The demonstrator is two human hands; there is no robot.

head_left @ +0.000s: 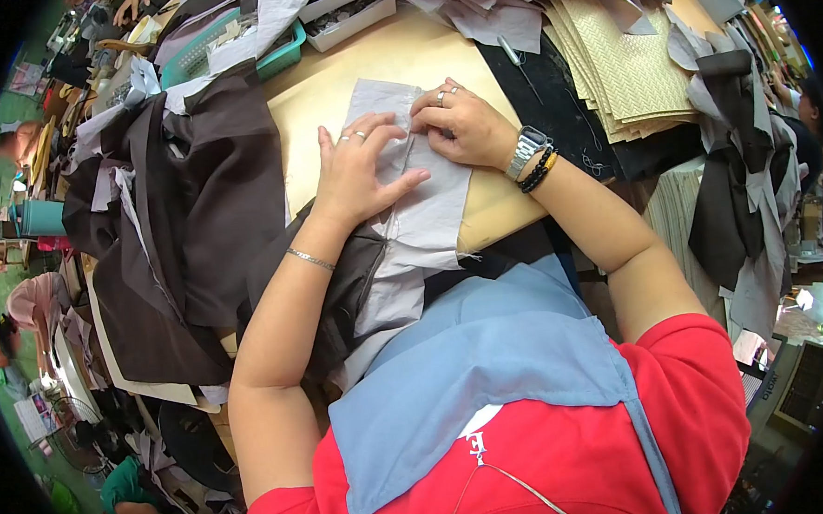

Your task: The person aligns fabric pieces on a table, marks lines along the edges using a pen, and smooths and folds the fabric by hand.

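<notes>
A piece of light grey fabric (433,214) lies on the cream-coloured board in front of me, with a seam running along its middle. My left hand (360,171) rests over its left side, fingers apart and the thumb stretched toward the seam. On the upper right of the cloth, my right hand (460,124) has its fingers curled and pinched at the seam. The fingertips partly hide the spot they grip. Dark brown fabric (352,274) joins or lies against the grey piece below my left wrist; I cannot tell which.
More dark brown fabric (186,213) is heaped at the left. A teal basket (280,57) and a white box (353,20) stand behind. A pointed tool (511,52) lies on black cloth, near stacked beige woven-pattern sheets (620,69). Other people are at the left edge.
</notes>
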